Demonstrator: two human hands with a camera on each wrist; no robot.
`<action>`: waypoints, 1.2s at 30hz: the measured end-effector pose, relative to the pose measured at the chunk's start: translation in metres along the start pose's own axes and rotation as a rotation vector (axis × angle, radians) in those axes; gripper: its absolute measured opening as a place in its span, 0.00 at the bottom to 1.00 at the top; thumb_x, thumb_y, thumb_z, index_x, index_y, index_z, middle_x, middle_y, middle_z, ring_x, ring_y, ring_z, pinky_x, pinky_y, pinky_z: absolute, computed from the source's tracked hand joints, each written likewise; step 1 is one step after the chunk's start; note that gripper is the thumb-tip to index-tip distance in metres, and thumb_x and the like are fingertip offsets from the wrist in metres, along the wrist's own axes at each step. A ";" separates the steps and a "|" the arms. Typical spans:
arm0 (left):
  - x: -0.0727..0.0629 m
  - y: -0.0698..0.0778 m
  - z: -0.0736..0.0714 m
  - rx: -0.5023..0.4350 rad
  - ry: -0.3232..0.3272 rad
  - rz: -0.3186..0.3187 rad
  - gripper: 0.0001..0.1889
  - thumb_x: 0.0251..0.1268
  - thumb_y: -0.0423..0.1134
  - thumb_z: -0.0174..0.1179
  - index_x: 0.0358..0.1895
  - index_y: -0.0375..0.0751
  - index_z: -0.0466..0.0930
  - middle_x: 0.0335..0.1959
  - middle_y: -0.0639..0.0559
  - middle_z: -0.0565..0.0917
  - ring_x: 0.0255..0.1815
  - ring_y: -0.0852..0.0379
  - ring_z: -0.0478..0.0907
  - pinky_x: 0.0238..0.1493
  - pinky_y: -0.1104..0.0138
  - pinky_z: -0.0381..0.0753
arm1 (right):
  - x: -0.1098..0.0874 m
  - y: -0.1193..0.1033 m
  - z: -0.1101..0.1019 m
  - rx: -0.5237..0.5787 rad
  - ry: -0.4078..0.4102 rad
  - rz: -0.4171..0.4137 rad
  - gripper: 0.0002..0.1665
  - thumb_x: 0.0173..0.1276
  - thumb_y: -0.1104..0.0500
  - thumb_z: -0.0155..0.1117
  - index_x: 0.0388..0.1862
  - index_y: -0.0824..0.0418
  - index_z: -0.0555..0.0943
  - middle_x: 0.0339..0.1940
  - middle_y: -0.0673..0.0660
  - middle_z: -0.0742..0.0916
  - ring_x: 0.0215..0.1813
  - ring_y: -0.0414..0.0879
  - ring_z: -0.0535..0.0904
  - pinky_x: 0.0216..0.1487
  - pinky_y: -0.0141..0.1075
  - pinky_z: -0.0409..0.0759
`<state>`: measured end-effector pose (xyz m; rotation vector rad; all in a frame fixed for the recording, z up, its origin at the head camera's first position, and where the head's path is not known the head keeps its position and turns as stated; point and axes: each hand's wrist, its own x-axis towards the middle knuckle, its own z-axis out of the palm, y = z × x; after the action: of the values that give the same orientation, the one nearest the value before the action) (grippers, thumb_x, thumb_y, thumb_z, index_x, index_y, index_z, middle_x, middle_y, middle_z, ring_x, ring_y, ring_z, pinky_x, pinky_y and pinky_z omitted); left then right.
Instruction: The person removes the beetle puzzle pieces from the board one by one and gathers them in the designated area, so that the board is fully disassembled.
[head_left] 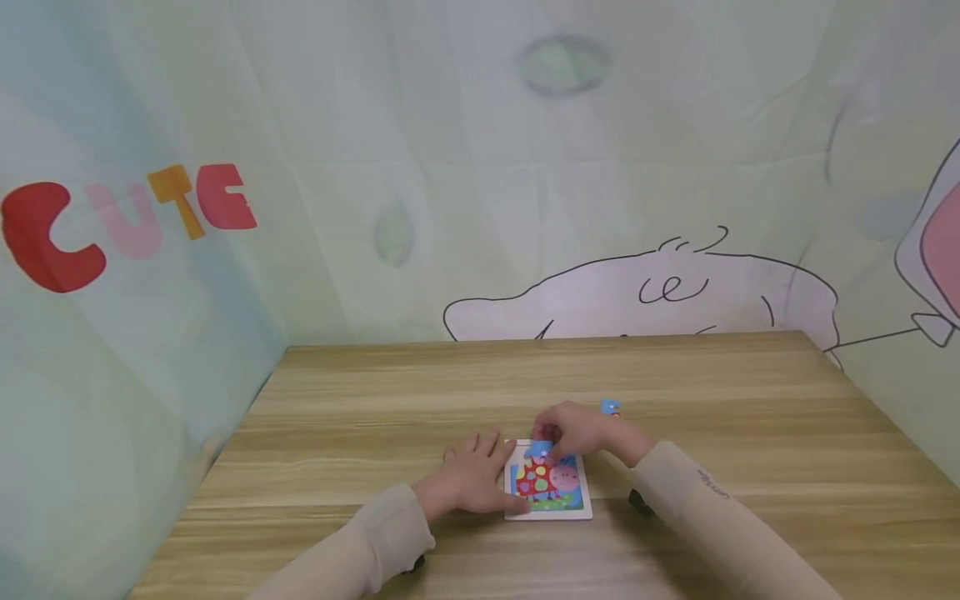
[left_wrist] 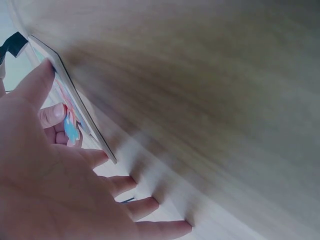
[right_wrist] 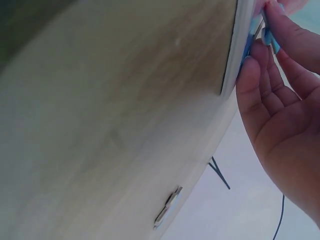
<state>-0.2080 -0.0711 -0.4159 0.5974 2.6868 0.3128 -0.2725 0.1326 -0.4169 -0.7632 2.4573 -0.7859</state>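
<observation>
A small white-framed jigsaw puzzle board (head_left: 587,510) lies on the wooden table, its picture showing a red spotted ladybug with a pink face. My right hand (head_left: 576,429) pinches a blue puzzle piece (head_left: 541,448) between thumb and fingers over the board's upper part. In the left wrist view the same piece shows tilted above the tray. My left hand (head_left: 477,473) is spread at the board's left side, with its thumb (left_wrist: 42,80) on the lower frame and the index finger at the upper left corner. The other left fingertips rest on the table.
Another blue puzzle piece (head_left: 611,407) lies on the table (head_left: 360,400) beyond my right wrist; the right wrist view shows this loose piece (right_wrist: 168,207) edge-on. A printed cloth backdrop (head_left: 480,192) stands behind and to the left of the table.
</observation>
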 end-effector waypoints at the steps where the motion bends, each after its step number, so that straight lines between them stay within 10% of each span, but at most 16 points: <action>1: 0.000 0.000 0.000 0.000 0.000 0.000 0.48 0.54 0.69 0.59 0.74 0.45 0.58 0.76 0.40 0.54 0.74 0.32 0.49 0.64 0.31 0.50 | -0.001 0.001 0.000 0.008 0.000 -0.010 0.11 0.57 0.65 0.72 0.37 0.54 0.81 0.32 0.47 0.82 0.38 0.42 0.77 0.45 0.41 0.77; 36: 0.025 0.010 0.000 -0.038 0.093 -0.066 0.35 0.60 0.64 0.58 0.67 0.49 0.70 0.70 0.38 0.62 0.70 0.37 0.57 0.59 0.31 0.59 | -0.005 0.009 -0.003 -0.004 0.003 -0.068 0.09 0.63 0.64 0.67 0.41 0.55 0.82 0.33 0.46 0.81 0.38 0.42 0.75 0.44 0.38 0.76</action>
<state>-0.2257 -0.0514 -0.4206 0.4933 2.7759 0.3818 -0.2733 0.1430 -0.4186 -0.8518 2.4472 -0.8074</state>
